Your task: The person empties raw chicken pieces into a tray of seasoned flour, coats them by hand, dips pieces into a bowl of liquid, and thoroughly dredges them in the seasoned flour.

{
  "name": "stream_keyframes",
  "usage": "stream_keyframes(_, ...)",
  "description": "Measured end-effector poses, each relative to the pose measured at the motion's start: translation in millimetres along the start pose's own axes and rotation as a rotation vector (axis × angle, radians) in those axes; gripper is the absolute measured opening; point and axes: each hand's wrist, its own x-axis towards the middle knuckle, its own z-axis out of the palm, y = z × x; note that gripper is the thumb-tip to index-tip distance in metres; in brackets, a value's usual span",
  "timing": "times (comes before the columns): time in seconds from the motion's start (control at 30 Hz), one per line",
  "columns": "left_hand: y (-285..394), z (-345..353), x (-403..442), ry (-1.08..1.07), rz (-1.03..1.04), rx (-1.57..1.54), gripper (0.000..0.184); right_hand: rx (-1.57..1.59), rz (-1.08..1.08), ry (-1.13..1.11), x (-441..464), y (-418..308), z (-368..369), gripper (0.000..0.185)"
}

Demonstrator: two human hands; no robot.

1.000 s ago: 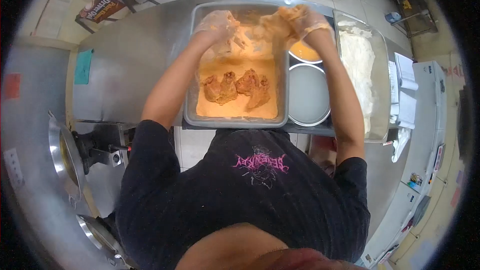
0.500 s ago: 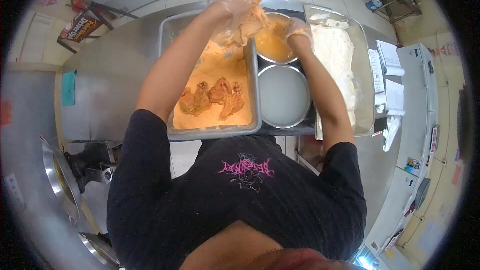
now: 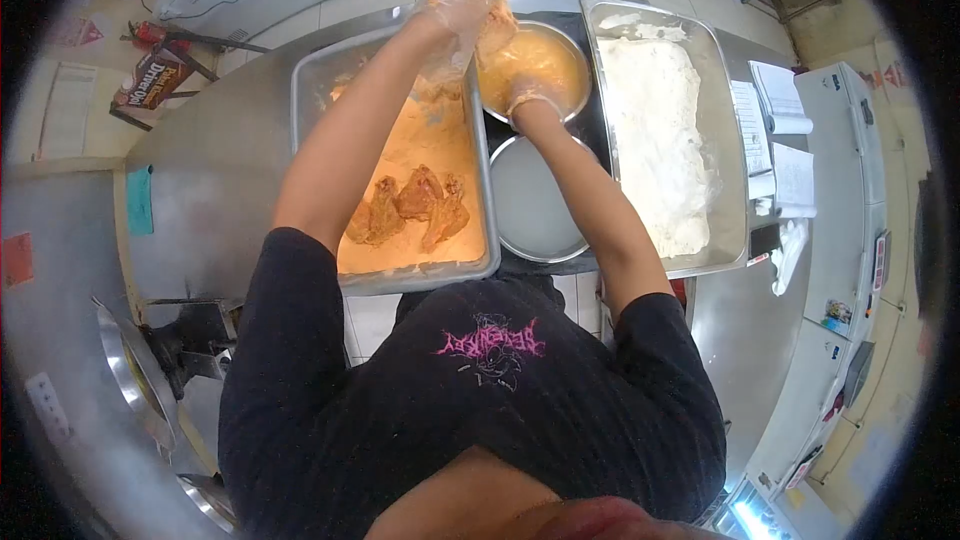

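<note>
My left hand [image 3: 455, 8], in a clear plastic glove, grips a piece of orange-coated chicken [image 3: 496, 28] above the far end of a deep tray [image 3: 487, 190]. That tray holds orange breading [image 3: 400, 258], with several coated chicken pieces [image 3: 420, 194] lying at its near end. My right hand [image 3: 532, 98], also gloved, reaches down into a round metal bowl of orange liquid [image 3: 540, 55]; its fingers are hidden there. Nearer to me, below my right forearm, sits a round pan of cloudy pale liquid [image 3: 535, 202].
A long metal tray [image 3: 735, 190] of white flour stands on the right. Beyond it, open notebooks [image 3: 780, 100] and a white cloth [image 3: 790, 255] lie on the steel counter [image 3: 215, 170]. Pans [image 3: 135, 370] are at the lower left.
My right hand has moved left and down, from the bowl's right rim into the orange liquid. My left hand still grips the chicken, slightly higher. The whole view has shifted a little.
</note>
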Motion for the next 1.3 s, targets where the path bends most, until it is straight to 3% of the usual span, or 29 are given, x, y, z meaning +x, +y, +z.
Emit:
stream_keyframes(0.07,7.1,-1.6,-0.9,-0.098,-0.200,0.101,0.050,0.021,-0.013,0.005,11.3,-0.6,13.2,0.029)
stream_keyframes(0.17,39.5,-13.5,-14.2,-0.104,-0.342,0.029,0.054,0.056,-0.059,0.020,20.0,0.5,18.6,0.028)
stream_keyframes(0.2,30.2,-9.0,-10.0,-0.104,-0.343,0.031,0.054,0.074,-0.090,0.026,20.5,0.3,19.5,0.028)
stream_keyframes(0.27,10.7,-0.9,0.4,-0.222,-0.158,0.235,0.056,0.075,-0.119,0.039,19.7,6.2,13.8,0.028)
stream_keyframes(0.37,39.6,-1.9,-13.5,-0.126,-0.289,0.075,0.055,0.063,-0.132,0.082,20.1,25.1,-8.2,0.028)
stream_keyframes(0.53,38.2,13.4,-10.5,-0.178,-0.274,0.113,0.053,-0.021,-0.146,0.178,58.8,67.3,5.9,0.034)
stream_keyframes(0.6,32.3,26.0,-10.4,-0.196,-0.288,0.143,0.052,-0.021,-0.287,0.305,61.3,79.5,3.7,0.037)
stream_keyframes(0.63,33.8,29.3,-13.4,-0.218,-0.257,0.165,0.051,-0.081,-0.306,0.262,59.0,77.2,-12.6,0.034)
stream_keyframes(0.73,21.2,47.8,-13.1,-0.281,-0.221,0.169,0.049,-0.097,-0.207,0.220,35.0,69.3,-52.1,0.024)
stream_keyframes(0.83,16.4,65.8,-20.3,-0.331,-0.186,0.176,0.046,-0.061,-0.112,0.135,18.3,62.4,-83.7,0.026)
stream_keyframes(0.97,40.6,70.3,-40.6,-0.397,-0.225,0.290,0.044,-0.079,-0.157,0.254,16.6,70.0,-88.8,0.022)
stream_keyframes(1.03,14.9,95.5,-35.6,-0.403,-0.187,0.389,0.043,0.109,0.035,0.157,3.7,64.6,-106.7,0.028)
stream_keyframes(1.07,7.7,104.7,-34.7,-0.403,-0.155,0.485,0.043,0.111,0.042,0.156,7.9,69.8,-103.1,0.028)
stream_keyframes(1.13,1.8,119.7,-31.1,-0.406,-0.172,0.454,0.042,-0.149,-0.150,0.149,15.2,77.8,-98.4,0.027)
stream_keyframes(1.3,11.4,134.2,-32.0,-0.491,-0.131,0.518,0.041,-0.080,-0.141,0.219,18.7,84.7,-99.2,0.028)
